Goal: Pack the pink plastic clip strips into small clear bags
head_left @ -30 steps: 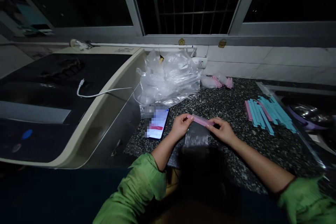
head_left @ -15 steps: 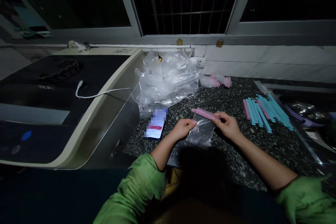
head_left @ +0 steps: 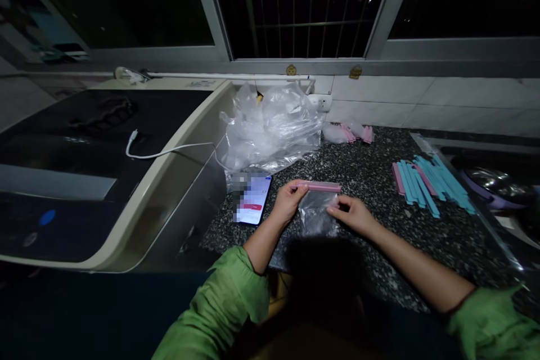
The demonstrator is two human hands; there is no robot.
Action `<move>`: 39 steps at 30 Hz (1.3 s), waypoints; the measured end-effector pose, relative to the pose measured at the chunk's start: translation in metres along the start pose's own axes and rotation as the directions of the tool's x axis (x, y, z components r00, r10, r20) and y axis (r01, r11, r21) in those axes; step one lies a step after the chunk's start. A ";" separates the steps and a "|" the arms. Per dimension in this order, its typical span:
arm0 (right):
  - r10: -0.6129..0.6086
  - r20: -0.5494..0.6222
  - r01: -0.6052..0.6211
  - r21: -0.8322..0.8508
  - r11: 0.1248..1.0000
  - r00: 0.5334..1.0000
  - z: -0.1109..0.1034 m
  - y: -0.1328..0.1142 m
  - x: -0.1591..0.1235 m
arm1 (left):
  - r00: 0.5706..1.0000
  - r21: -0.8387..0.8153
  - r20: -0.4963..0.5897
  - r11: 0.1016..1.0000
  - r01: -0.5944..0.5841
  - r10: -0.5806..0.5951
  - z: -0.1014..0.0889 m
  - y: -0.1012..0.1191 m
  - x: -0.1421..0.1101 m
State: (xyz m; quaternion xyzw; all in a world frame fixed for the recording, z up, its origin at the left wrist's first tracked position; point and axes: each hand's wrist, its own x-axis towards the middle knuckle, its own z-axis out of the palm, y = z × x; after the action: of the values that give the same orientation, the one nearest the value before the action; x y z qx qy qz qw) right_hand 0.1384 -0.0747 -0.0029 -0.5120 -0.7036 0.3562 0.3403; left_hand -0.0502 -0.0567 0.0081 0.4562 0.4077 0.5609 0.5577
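Observation:
A pink bag sealing clip lies across the top of a small clear plastic bag. My left hand is closed on the clip's left end, thumb on top. Below the clip's right end, my right hand pinches the bag's right edge between thumb and fingers. The bag hangs down toward me over the counter, its lower part in dim light. Further right lies a loose pile of blue clips with a few pink clips among them.
A lit phone lies left of my hands. Behind it sits a heap of clear plastic bags. Small packets with pink clips are by the wall. A washing machine stands left, with a white cable; a sink edge is right.
My left hand has moved up onto the clip's left end. My right hand has let go of the clip and slid down to the bag's edge. The clip is now nearly level.

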 end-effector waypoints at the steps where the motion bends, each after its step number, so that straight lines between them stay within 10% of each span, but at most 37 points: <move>1: -0.017 0.003 0.018 -0.017 1.000 1.000 0.001 0.002 0.000 | 1.000 -0.007 -0.006 1.000 -0.001 0.001 -0.001 -0.001 0.000; 12: -0.208 -0.296 0.168 -0.154 0.974 0.932 -0.011 -0.001 0.000 | 0.997 0.108 0.070 0.994 -0.030 0.023 0.000 -0.001 -0.002; 18: -0.607 -0.186 0.418 -0.572 0.706 0.772 -0.015 -0.002 -0.002 | 0.994 0.149 0.114 0.989 -0.016 -0.001 0.001 0.001 -0.004; 25: -0.674 -0.210 0.352 -0.723 0.595 0.709 -0.018 0.002 0.002 | 0.975 0.267 0.189 0.962 0.059 -0.113 0.003 -0.004 -0.006; 30: -0.659 -0.217 0.285 -0.774 0.566 0.720 -0.023 0.012 0.010 | 0.981 0.454 0.121 0.887 0.084 -0.154 0.006 -0.015 0.001; 39: -0.439 -0.339 -0.054 -0.838 0.544 0.832 -0.047 0.044 0.048 | 1.000 0.321 -0.018 0.947 0.015 -0.010 0.038 -0.034 0.047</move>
State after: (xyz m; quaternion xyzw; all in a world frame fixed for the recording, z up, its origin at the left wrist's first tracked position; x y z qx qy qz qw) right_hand 0.1875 -0.0110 -0.0109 -0.6004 -0.7225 -0.2035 0.2757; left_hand -0.0034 -0.0107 -0.0126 0.5338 0.5007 0.4872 0.4764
